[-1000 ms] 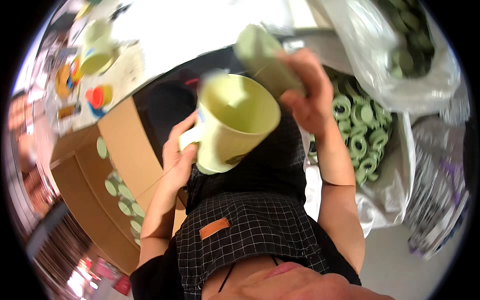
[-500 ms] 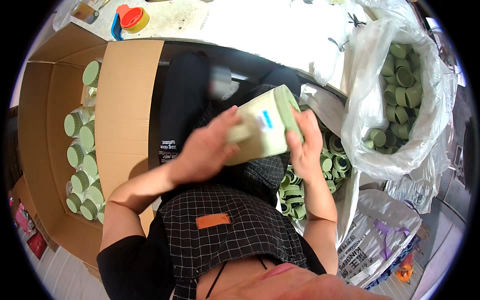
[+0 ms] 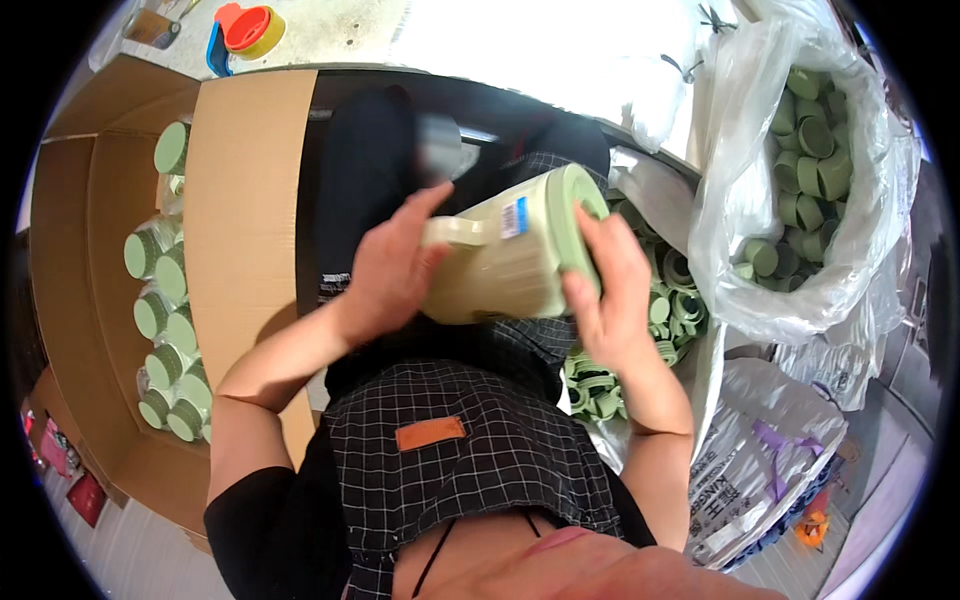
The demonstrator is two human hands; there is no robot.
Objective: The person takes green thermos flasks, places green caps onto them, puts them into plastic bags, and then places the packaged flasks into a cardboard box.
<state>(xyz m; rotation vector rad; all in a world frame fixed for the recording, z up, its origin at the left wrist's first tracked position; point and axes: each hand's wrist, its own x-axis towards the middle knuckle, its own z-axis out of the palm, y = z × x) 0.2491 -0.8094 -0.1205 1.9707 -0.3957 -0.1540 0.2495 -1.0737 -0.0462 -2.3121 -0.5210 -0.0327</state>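
Held over my lap is a cream plastic jug (image 3: 490, 275), tilted on its side, with a loop handle and a small blue-and-white label. Its round green lid (image 3: 570, 215) points right. My left hand (image 3: 395, 265) grips the jug at its base end, close to the handle. Around the edge of the lid my right hand (image 3: 615, 285) is closed, thumb on the near side and fingers over its top. Part of the left hand's grip is hidden behind the jug.
At left stands an open cardboard box (image 3: 250, 190) with several green-lidded containers (image 3: 172, 270). A plastic bag (image 3: 720, 230) of green caps (image 3: 815, 140) is at right, and more green parts (image 3: 600, 390) lie beside my right forearm. A white worktable (image 3: 480, 45) runs across the far side.
The jug has turned, so its handle and label now show more clearly toward the top. Both hands stay on it, and the view has shifted slightly.
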